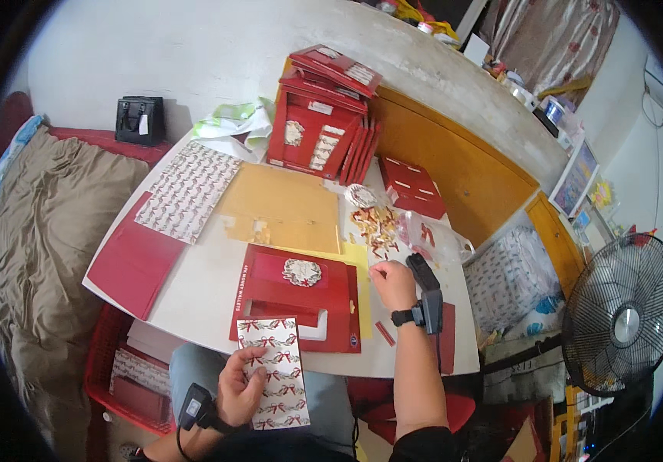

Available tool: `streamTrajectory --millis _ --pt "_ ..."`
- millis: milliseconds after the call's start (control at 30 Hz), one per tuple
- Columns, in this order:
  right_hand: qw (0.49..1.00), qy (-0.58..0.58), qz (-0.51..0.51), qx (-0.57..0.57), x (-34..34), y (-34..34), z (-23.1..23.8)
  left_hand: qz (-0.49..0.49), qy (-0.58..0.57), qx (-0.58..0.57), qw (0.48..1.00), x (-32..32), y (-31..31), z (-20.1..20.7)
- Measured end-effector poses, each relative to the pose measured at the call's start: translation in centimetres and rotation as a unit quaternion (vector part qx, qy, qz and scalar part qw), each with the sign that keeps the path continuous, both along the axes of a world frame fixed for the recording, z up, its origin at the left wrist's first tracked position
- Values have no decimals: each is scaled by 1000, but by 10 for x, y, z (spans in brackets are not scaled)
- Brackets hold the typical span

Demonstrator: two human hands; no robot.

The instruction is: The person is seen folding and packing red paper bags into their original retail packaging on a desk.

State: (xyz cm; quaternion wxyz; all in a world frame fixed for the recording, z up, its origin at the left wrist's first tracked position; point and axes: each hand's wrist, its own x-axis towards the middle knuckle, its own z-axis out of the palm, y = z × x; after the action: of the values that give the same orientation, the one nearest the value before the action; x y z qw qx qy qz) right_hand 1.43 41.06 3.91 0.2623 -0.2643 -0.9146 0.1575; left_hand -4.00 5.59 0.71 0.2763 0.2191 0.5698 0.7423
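I view one garland-and-bow-printed card, pinched in the left hand over the lap, long axis running away from the body, nearer-left of the right hand, fingers curled, contents indiscernible, beside loose red-and-gold pieces.

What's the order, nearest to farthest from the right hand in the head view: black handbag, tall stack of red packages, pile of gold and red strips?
1. Pile of gold and red strips: just beyond the right hand.
2. Tall stack of red packages: farther back, to the left.
3. Black handbag: far left.
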Motion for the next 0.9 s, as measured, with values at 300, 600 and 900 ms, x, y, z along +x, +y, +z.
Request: streamTrajectory --millis 300,600,900 --pt "991 -2 125 58 -130 13 -17 21 48 1 999 -19 5 3" --pt "983 -63 111 133 -173 26 -40 -7 14 -24 1000 -35 8 5" --pt "976 -24 135 167 -175 27 -44 -22 -6 -48 999 -43 14 1"
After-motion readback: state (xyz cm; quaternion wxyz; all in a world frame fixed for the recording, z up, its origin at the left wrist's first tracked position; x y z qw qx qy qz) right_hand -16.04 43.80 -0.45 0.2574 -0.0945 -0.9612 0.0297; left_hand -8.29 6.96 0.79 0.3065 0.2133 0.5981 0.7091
